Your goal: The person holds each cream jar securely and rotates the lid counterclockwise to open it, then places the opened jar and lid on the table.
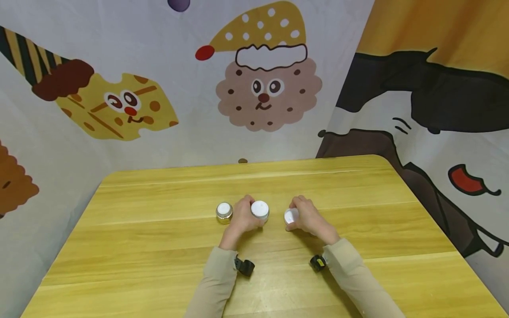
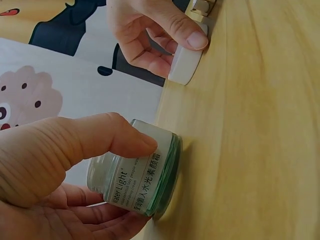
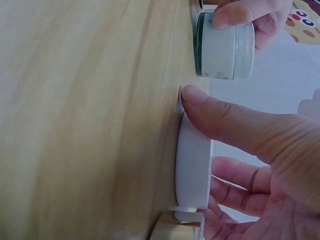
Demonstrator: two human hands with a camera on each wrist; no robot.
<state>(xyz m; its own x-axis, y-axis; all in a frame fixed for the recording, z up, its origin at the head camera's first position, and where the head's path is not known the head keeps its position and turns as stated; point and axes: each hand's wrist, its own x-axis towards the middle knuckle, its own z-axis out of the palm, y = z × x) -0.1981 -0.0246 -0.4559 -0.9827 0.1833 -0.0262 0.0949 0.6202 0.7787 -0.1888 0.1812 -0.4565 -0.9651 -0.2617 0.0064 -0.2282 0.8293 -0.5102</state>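
My left hand point(image 1: 241, 216) grips a glass cream jar point(image 1: 260, 210) from its left side, thumb across the printed label. The jar has a greenish base and a bare, lidless neck, its top white; it stands upright on the table. To its right, a round white lid point(image 1: 291, 216) is pinched between the thumb and fingers of my right hand point(image 1: 312, 218). In the right wrist view the lid point(image 3: 192, 165) lies at the tabletop, apart from the jar point(image 3: 220, 47). A smaller gold jar point(image 1: 224, 212) with a white top stands left of my left hand.
A shiny gold object point(image 3: 175, 227), partly cut off, sits beside the lid in the right wrist view; my right hand hides it from the head view. The wooden table point(image 1: 159, 265) ends at a cartoon-printed cloth point(image 1: 191, 110) behind.
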